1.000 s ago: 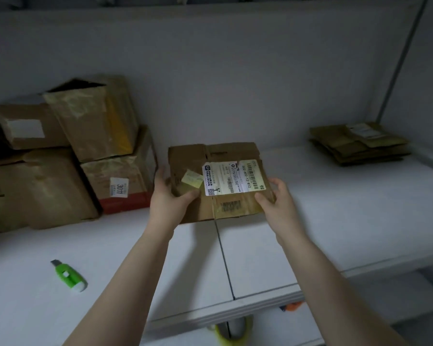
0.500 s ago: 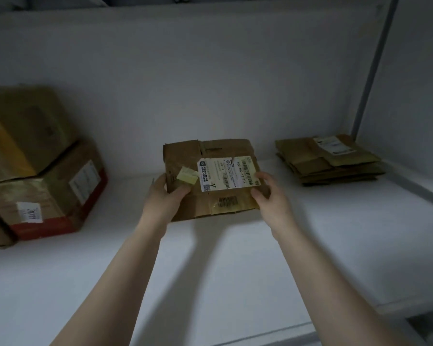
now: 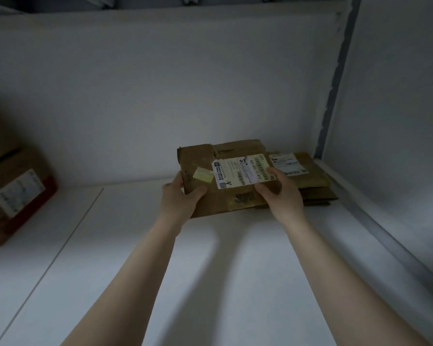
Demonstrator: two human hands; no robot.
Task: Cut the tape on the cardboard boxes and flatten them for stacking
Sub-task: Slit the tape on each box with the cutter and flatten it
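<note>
Left hand (image 3: 180, 196): clasps the flattened box (image 3: 200, 156) at its left edge, thumb on top.
Right hand (image 3: 281, 193): clasps the right near corner, thumb on the white label (image 3: 240, 171).
Position: flattened box partly over the stack (image 3: 313, 171), far right of desk (image 3: 235, 258); contact unclear.

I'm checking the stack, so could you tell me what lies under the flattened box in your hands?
A pile of flattened boxes, its top white label partly showing. The held box covers the pile's left part.

flattened box (image 3: 200, 156) carried rightward, now partly over the flattened stack (image 3: 316, 176)
</note>
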